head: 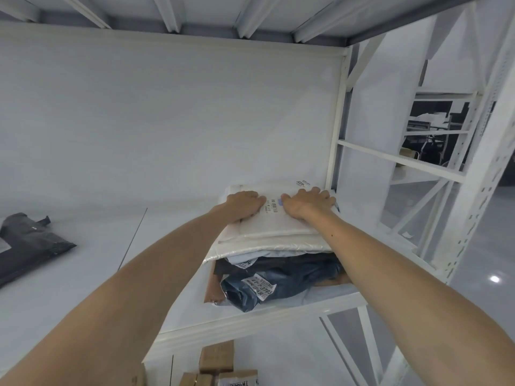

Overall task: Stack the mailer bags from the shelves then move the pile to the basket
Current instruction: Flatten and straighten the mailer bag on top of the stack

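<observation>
The pile of mailer bags [274, 254] sits at the right end of the shelf [156, 260], close to its front edge and beside the right rear post. On top lies a white bag [281, 225] with a small barcode label, squared over a wider white padded bag [250, 247]. Under these are darker bags, among them a crumpled dark blue bag [281, 285] with a printed label, which bulges toward the front edge. At the very bottom a flat brown envelope [212, 288] shows at the pile's left side.

Both hands rest on the top white bag, arms stretched forward. The left hand [245, 204] sits on its left part with the fingers bent at the knuckles and the tips down on the bag; whether they pinch an edge cannot be told. The right hand [306, 203] lies on its right part, with released, spread fingers pressing flat and reaching toward the far right corner.

Well apart, near the shelf's left edge, lies a single black bag [28, 246]. A white perforated post [479, 190] stands at the front right corner. Brown cardboard boxes [217, 358] stand on the level below.
</observation>
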